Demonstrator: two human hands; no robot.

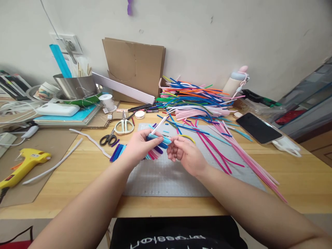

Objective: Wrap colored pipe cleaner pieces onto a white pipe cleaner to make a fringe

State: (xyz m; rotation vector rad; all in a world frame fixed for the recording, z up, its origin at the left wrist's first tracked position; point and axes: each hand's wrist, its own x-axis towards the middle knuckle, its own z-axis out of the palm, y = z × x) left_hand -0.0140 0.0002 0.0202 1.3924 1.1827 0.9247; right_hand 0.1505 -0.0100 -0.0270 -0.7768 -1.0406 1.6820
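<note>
My left hand [141, 145] is closed round a small bundle of light blue and darker blue pipe cleaner pieces [161, 139], with a white one sticking up from it. At the bundle's right end is my right hand [185, 152], its thumb and forefinger pinched together at the tip; what they grip is too small to make out. Short purple and blue pieces [118, 153] lie left of and partly behind my left hand, and pink ones show below the bundle. Both hands are above the grey cutting mat [166, 181].
Two pairs of scissors, green-white [124, 126] and black [108, 139], lie left of the mat. A yellow glue gun [24, 166] rests on cardboard far left. Behind are piled pipe cleaners [194, 100]; long pink ones [246, 155] cross the mat's right side, near a phone [259, 128].
</note>
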